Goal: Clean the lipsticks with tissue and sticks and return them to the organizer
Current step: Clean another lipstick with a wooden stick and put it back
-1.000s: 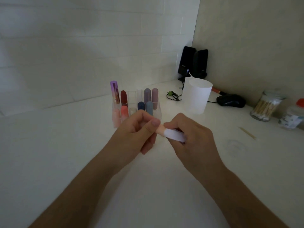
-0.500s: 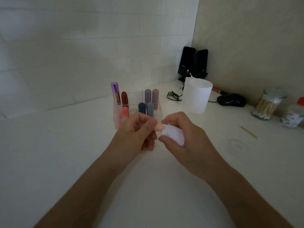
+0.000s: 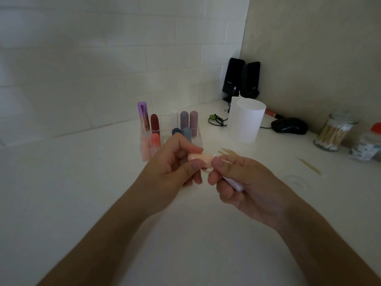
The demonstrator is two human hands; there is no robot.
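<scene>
While left hand grips lipstick | right hand pinches tissue | lipstick barrel now more exposed.

We see lots of free room on the worktop at the left and close to us. The organizer stands in the middle, packed with tall lipsticks, with a few open slots. Our left hand with a peach lipstick and our right hand with a tissue hang just in front of it. The wall stands behind. On the right, a white cup, a mouse, a swab jar, a small tub, loose sticks and a clear lid stand in the way.
</scene>
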